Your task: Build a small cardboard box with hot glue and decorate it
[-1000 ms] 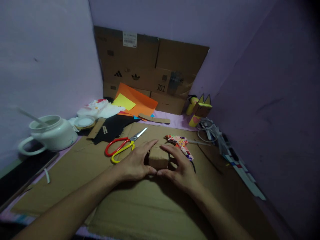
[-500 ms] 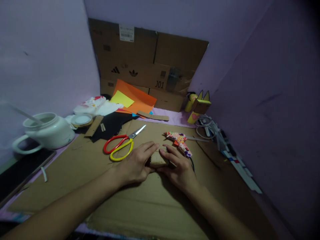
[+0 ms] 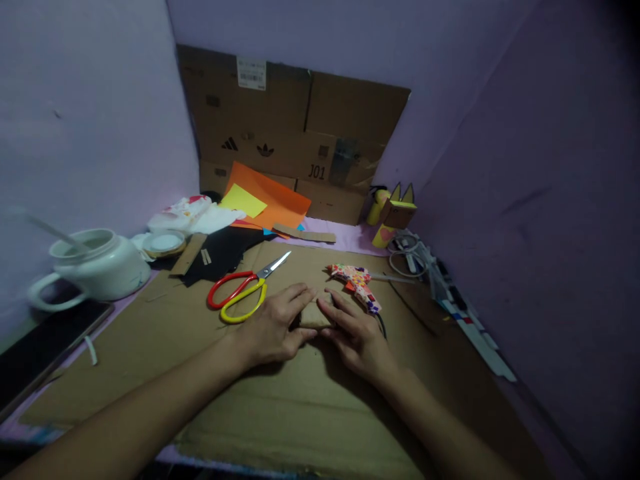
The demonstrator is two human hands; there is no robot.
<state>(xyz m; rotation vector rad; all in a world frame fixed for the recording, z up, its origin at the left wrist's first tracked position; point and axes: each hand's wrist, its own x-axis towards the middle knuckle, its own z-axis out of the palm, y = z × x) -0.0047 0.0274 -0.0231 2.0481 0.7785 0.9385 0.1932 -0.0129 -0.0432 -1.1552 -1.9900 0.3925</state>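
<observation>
A small brown cardboard box [image 3: 316, 315] rests on the cardboard sheet [image 3: 280, 400], gripped from both sides. My left hand [image 3: 277, 323] closes on its left side, thumb along the near edge. On the opposite side, my right hand [image 3: 355, 330] holds it with fingers over the top and thumb near the front. The fingers cover the box's sides. Left of my hands lie scissors [image 3: 245, 291] with one red and one yellow handle, blades pointing away. Just beyond my right hand is a glue gun [image 3: 357, 283] with a colourful pattern and a glue stick in its back.
At left stand a white pot [image 3: 103, 263] and a dark phone [image 3: 45, 350]. Behind lie orange paper [image 3: 280, 200], yellow paper [image 3: 245, 201], black paper [image 3: 225, 250] and a cardboard strip [image 3: 305, 233]. A cardboard figure [image 3: 397, 213] and white strips [image 3: 480, 340] line the right.
My left thumb has come to the box's near edge, and the right thumb has shifted slightly. The box stays between both hands, and the view has tilted a little.
</observation>
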